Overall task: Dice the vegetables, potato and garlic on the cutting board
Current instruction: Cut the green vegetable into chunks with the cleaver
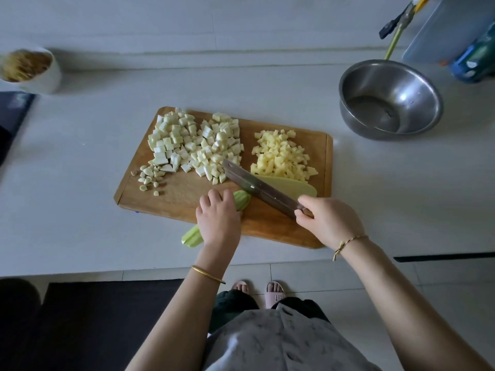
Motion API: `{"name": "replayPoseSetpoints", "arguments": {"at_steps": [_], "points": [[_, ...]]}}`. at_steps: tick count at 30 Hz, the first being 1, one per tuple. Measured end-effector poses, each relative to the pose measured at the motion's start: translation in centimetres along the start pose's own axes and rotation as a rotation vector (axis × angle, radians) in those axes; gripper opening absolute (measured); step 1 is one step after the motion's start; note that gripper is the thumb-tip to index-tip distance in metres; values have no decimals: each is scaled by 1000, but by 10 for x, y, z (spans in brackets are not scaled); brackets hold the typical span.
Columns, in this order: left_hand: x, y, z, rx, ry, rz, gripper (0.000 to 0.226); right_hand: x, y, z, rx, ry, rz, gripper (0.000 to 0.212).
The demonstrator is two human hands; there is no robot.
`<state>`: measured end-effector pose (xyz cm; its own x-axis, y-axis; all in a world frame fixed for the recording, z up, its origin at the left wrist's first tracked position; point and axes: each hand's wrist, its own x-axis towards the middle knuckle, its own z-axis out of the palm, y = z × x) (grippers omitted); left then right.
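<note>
At lower centre, the left hand curls over a peeled green vegetable, pinning it so it cannot roll. The right hand is clamped round the handle of the knife, blade angled across the vegetable's far end. Higher on the cutting board, garlic pieces, white dice and potato dice sit in separate piles, away from the blade. A steel bowl waits upper right, probably for the dice.

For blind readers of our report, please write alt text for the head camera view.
A left hand holds a green vegetable strip on a wooden cutting board while the right hand grips a knife beside it. Piles of diced vegetable, potato and garlic lie behind; a steel bowl stands right.
</note>
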<state>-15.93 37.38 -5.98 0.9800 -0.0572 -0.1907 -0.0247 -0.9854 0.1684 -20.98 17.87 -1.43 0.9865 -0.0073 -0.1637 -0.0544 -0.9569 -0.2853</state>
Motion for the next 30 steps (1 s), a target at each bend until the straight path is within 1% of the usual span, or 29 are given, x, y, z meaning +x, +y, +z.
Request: {"name": "replayPoseSetpoints", "arguments": {"at_steps": [5,10,14,16,19,23,27,30], "points": [[-2,4,1,-27,17,0,45,1,14,1,61,9,88,23],[-3,19,5,-55,27,11,43,-4,7,0,114,17,101,26],[-5,19,6,-79,39,5,41,-10,-7,2,141,39,123,40],[-6,21,7,-92,38,17,40,-11,-13,2,146,30,142,42],[-8,22,8,-98,35,24,39,-12,-19,2,150,18,171,42],[-7,21,8,-79,32,21,40,-15,-23,3,116,18,152,41],[-7,20,7,-63,22,0,44,-20,-20,2,83,13,134,30],[-7,20,8,-57,11,-6,49,-21,-16,1,76,-7,136,30]]}}
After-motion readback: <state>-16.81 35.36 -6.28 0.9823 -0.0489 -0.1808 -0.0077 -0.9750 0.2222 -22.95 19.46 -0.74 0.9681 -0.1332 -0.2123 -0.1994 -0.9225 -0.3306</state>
